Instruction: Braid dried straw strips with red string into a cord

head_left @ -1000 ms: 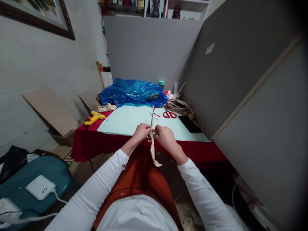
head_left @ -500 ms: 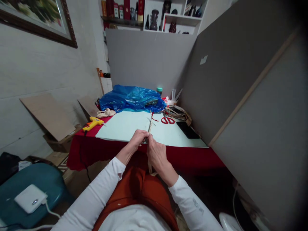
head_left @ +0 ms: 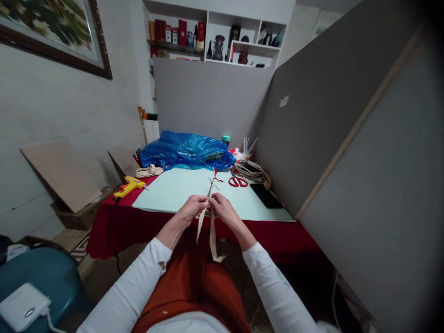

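Note:
My left hand [head_left: 194,206] and my right hand [head_left: 222,206] meet at the table's front edge, fingers pinched together on a pale braided strip [head_left: 211,187] that looks like dried plant fibre. Its narrow braided part runs away from me over the light green board [head_left: 173,192]. Two loose flat ends hang below the hands: a shorter one by the left fingers and a longer fibre strip [head_left: 213,236] under the right hand. A bit of red string [head_left: 218,179] lies at the braid's far end. Red-handled scissors [head_left: 238,181] rest to the right of it.
A yellow glue gun [head_left: 130,187] and a woven sandal [head_left: 149,171] sit at the left on the red tablecloth [head_left: 145,226]. Crumpled blue plastic [head_left: 187,150] covers the back. A black flat device [head_left: 265,196] lies at the right, beside a grey partition [head_left: 340,115].
My hands have drawn slightly apart, and two loose strip ends now hang visibly below them. The camera view has tilted up and shifted a little.

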Action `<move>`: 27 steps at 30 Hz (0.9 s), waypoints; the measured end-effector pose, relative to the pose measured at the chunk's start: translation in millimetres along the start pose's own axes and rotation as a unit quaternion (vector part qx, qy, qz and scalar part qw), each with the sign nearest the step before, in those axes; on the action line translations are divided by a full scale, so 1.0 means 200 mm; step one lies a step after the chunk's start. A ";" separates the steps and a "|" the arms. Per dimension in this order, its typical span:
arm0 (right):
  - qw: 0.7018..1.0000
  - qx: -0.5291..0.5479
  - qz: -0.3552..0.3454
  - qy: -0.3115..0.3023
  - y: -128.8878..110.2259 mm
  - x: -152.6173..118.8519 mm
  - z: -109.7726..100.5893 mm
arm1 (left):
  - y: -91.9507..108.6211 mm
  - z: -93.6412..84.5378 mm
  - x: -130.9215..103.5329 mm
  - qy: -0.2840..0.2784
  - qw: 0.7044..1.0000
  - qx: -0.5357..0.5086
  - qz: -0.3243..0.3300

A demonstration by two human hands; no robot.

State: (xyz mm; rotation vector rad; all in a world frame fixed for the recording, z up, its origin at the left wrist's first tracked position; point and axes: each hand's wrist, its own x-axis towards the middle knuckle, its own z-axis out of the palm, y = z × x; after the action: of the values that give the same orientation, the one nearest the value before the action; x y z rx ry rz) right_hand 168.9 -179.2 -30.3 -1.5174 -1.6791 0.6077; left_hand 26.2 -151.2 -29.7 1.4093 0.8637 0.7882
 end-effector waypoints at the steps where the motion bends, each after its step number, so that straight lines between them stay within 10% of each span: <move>1: 1.000 0.007 0.002 -0.001 0.01 0.02 0.02 | 0.00 0.00 0.00 0.003 1.000 0.006 0.004; 18: 0.994 0.103 -0.007 0.027 0.05 0.00 0.08 | 0.04 0.07 -0.16 0.217 0.914 0.325 0.107; 23: 0.981 0.193 0.024 0.000 0.05 0.00 0.06 | 0.02 0.20 -0.23 0.193 0.818 0.522 0.148; 27: 0.963 0.259 0.052 -0.045 0.05 -0.01 0.03 | 0.00 0.23 -0.26 0.137 0.805 0.554 0.160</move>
State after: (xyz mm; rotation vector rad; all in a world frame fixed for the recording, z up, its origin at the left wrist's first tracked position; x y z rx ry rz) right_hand 169.8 -177.9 -42.2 -1.2098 -1.3645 1.0905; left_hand 40.8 -219.7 -28.4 2.5710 1.4532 0.7601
